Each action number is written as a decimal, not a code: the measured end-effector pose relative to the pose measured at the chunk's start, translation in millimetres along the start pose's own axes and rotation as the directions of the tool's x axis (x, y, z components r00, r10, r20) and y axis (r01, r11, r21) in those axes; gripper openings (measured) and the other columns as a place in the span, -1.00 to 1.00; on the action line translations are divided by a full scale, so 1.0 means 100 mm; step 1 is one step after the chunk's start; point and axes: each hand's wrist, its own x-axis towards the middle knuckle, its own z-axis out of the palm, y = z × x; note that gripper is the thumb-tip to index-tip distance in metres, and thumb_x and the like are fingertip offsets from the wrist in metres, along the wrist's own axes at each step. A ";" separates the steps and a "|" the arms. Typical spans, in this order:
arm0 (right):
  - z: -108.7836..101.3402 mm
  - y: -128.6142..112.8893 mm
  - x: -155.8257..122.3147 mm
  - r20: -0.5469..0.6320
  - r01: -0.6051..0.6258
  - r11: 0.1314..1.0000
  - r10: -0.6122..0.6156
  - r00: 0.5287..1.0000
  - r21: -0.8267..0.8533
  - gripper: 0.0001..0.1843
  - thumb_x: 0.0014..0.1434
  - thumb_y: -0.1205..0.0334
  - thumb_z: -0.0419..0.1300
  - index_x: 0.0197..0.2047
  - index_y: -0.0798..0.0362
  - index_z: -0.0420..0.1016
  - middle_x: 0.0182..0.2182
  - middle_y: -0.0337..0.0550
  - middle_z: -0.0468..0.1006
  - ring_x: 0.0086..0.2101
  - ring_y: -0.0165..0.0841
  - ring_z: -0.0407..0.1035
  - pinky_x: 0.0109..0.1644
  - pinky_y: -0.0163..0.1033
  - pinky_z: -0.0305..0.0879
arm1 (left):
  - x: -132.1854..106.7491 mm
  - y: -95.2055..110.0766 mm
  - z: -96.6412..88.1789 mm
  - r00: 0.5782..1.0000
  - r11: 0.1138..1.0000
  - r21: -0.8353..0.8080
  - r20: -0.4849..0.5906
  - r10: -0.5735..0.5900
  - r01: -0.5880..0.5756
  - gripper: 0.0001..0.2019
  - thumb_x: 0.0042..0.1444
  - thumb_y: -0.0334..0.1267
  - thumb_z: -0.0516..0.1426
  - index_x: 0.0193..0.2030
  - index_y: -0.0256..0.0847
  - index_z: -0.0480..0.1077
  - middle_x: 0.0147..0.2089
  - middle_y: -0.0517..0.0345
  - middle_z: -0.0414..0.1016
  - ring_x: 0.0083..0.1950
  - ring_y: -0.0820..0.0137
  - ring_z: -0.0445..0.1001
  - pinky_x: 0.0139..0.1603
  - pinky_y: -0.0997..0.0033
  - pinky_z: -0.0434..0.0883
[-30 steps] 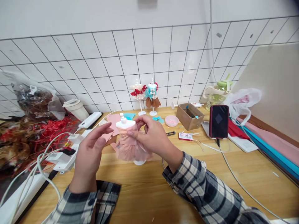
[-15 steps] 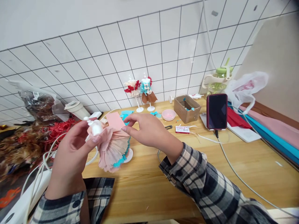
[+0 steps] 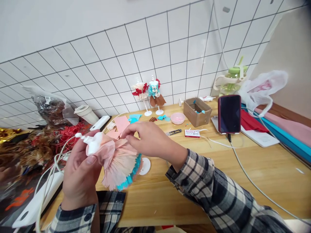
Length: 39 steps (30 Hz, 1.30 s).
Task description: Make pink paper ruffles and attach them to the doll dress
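Note:
A small white mannequin (image 3: 94, 144) lies tilted in my left hand (image 3: 81, 176), whose thumb and fingers close round its bodice. The mannequin wears a pleated pink crepe-paper skirt (image 3: 121, 158) with a turquoise layer (image 3: 131, 176) beneath, fanned toward the right. Its round white base (image 3: 145, 166) shows past the hem. My right hand (image 3: 145, 137) is at the skirt's upper edge, thumb and forefinger pinched on the pink paper; the fingertips are partly hidden. Just behind the skirt is a pink paper piece (image 3: 121, 123).
Two dressed mannequins (image 3: 141, 92) stand by the tiled wall. Across the table are a pink bowl (image 3: 178, 118), a cardboard box (image 3: 200, 116), thread snips (image 3: 175, 132) and a phone (image 3: 229, 115). White cables (image 3: 54, 165) and a power strip (image 3: 40, 200) lie at left.
The mannequin has tipped further, its neck now pointing left, and has come slightly lower. My right hand has moved a little left and down onto the skirt's edge. The view has shifted slightly.

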 end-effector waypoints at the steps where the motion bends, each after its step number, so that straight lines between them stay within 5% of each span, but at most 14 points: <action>1: 0.01 -0.01 0.00 -0.003 -0.001 0.999 0.001 1.000 0.040 -0.84 0.21 0.25 0.14 -0.27 0.00 0.57 -0.31 -0.32 0.59 -0.31 -0.48 0.38 -0.28 -0.34 0.12 | -0.02 -0.01 0.00 1.000 1.000 0.008 -0.009 -0.008 0.008 -0.37 -0.15 -0.15 0.34 0.14 -0.17 0.40 -0.02 0.02 0.47 -0.10 0.23 0.49 -0.21 0.41 0.52; 5: 0.07 -0.05 0.00 0.068 -0.050 0.984 0.038 0.997 0.172 -0.75 0.12 -0.01 0.26 -0.27 0.00 0.55 -0.32 -0.31 0.58 -0.32 -0.47 0.39 -0.30 -0.36 0.14 | -0.07 -0.02 0.04 0.999 0.999 0.021 0.010 -0.036 0.036 -0.43 -0.09 -0.18 0.30 0.13 -0.13 0.40 0.02 0.05 0.47 0.04 0.19 0.46 -0.03 0.37 0.49; 14: 0.22 -0.03 0.01 -0.005 -0.034 0.991 0.035 0.999 0.129 -0.92 0.08 0.24 0.25 -0.42 0.04 0.46 -0.37 -0.35 0.57 -0.38 -0.50 0.33 -0.32 -0.36 0.13 | -0.18 -0.03 0.09 0.983 0.979 -0.117 0.100 -0.155 0.166 -0.41 0.07 -0.07 0.14 0.25 -0.15 0.30 0.20 -0.08 0.41 0.21 -0.07 0.36 0.17 -0.01 0.42; 20: 0.17 -0.11 -0.02 -0.048 0.012 0.974 -0.001 0.999 0.225 -0.84 0.04 0.40 0.15 -0.30 0.00 0.49 -0.33 -0.37 0.56 -0.34 -0.50 0.37 -0.30 -0.38 0.20 | -0.18 -0.03 0.09 0.985 0.980 -0.120 0.082 -0.151 0.160 -0.41 0.06 -0.09 0.15 0.26 -0.16 0.30 0.25 -0.07 0.37 0.23 -0.06 0.35 0.21 -0.01 0.39; 25: 0.14 -0.15 -0.01 0.017 0.032 0.966 -0.038 0.999 0.255 -0.94 0.07 0.23 0.30 -0.35 0.01 0.53 -0.28 -0.29 0.59 -0.23 -0.44 0.41 -0.17 -0.35 0.24 | -0.19 -0.04 0.08 0.984 0.981 -0.103 0.086 -0.157 0.166 -0.41 0.06 -0.08 0.15 0.26 -0.15 0.29 0.22 -0.09 0.40 0.18 -0.09 0.40 0.15 -0.07 0.42; 32: 0.16 -0.08 0.01 0.030 0.098 0.969 -0.108 0.994 0.229 -0.94 0.11 0.27 0.31 -0.39 0.04 0.56 -0.37 -0.31 0.60 -0.28 -0.47 0.40 -0.26 -0.38 0.20 | -0.19 -0.06 0.06 0.988 0.986 -0.092 0.070 -0.135 0.141 -0.38 0.03 -0.04 0.18 0.25 -0.17 0.31 0.21 -0.10 0.41 0.22 -0.07 0.36 0.22 -0.01 0.37; 35: 0.17 -0.06 0.01 0.019 0.032 0.982 -0.036 0.999 0.187 -0.92 0.09 0.22 0.33 -0.38 0.03 0.56 -0.37 -0.31 0.58 -0.30 -0.47 0.39 -0.26 -0.37 0.18 | -0.17 -0.07 0.01 0.984 0.992 0.018 0.128 -0.123 0.121 -0.29 -0.08 0.03 0.29 0.24 -0.11 0.32 0.25 -0.03 0.38 0.29 -0.05 0.28 0.30 0.06 0.29; 39: 0.17 -0.07 0.00 -0.001 0.035 0.994 -0.035 0.999 0.102 -0.84 0.11 0.14 0.31 -0.40 0.04 0.52 -0.38 -0.29 0.55 -0.32 -0.45 0.37 -0.24 -0.34 0.17 | -0.14 -0.07 -0.04 0.986 0.974 0.206 0.119 -0.115 0.089 -0.31 -0.09 -0.17 0.36 0.24 0.03 0.31 0.28 0.10 0.35 0.32 0.08 0.26 0.34 0.19 0.24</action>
